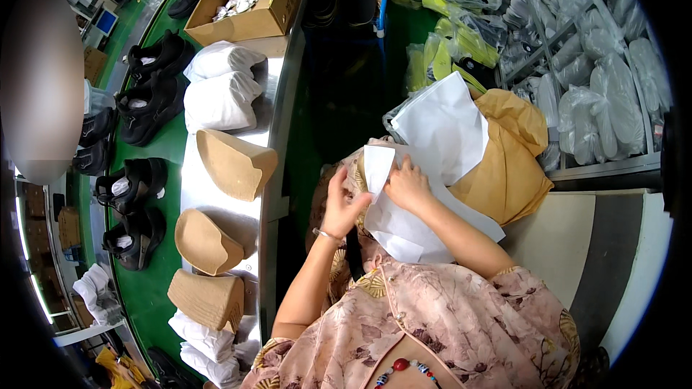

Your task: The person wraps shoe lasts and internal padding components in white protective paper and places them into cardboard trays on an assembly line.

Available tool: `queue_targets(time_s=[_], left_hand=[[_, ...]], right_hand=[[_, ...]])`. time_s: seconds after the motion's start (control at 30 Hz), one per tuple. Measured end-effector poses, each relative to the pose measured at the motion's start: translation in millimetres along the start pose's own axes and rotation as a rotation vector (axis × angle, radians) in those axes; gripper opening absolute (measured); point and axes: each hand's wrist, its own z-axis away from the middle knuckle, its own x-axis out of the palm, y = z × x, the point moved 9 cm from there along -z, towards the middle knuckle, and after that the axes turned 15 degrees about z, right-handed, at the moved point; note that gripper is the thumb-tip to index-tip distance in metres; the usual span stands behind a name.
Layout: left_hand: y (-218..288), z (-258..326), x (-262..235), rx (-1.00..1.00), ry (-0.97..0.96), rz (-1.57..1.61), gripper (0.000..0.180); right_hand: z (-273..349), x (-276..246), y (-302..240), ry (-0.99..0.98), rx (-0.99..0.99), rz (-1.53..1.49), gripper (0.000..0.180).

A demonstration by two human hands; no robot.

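White paper sheets [450,215] lie across my lap, with one folded strip [378,167] standing up between my hands. My left hand [342,207] is beside this strip, fingers and thumb spread apart, the thumb tip close to the paper's edge. On the strip's other side, my right hand [409,186] has its fingers curled against the paper and appears to pinch it; the fingertips are partly hidden. A further white stack of paper [441,126] rests beyond my right hand, on crumpled brown paper [508,162].
A metal ledge [275,112] on my left carries moulded brown cardboard inserts [236,162], white wrapped bundles [222,101] and an open carton [277,13]. Black shoes [150,112] stand on the green belt [153,302]. Bagged insoles [598,112] fill a rack at right.
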Motion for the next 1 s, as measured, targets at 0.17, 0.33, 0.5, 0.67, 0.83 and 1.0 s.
queue_targets(time_s=[0.17, 0.33, 0.5, 0.67, 0.83, 1.0], left_hand=[[30.7, -28.3, 48.2, 0.343, -0.251, -0.570, 0.082], [28.9, -43.8, 51.7, 0.453, -0.230, -0.582, 0.040], [-2.2, -74.1, 13.6, 0.326, 0.138, -0.219, 0.011], [-60.5, -87.2, 13.4, -0.258, 0.099, 0.258, 0.008], [-81.4, -92.0, 0.4, -0.219, 0.192, 0.098, 0.012], [22.3, -67.1, -0.6, 0.275, 0.383, -0.521, 0.028]], right_hand=[[-9.5, 9.5, 4.0, -0.059, -0.032, -0.195, 0.060], [-9.2, 16.0, 15.9, -0.143, -0.117, -0.391, 0.067], [12.9, 7.1, 13.2, -0.066, -0.253, -0.388, 0.074], [28.3, 19.9, 26.6, -0.101, -0.098, -0.490, 0.082], [34.2, 43.8, 34.6, -0.167, -0.032, -0.636, 0.096], [32.0, 58.0, 46.0, -0.224, 0.009, -0.744, 0.099]])
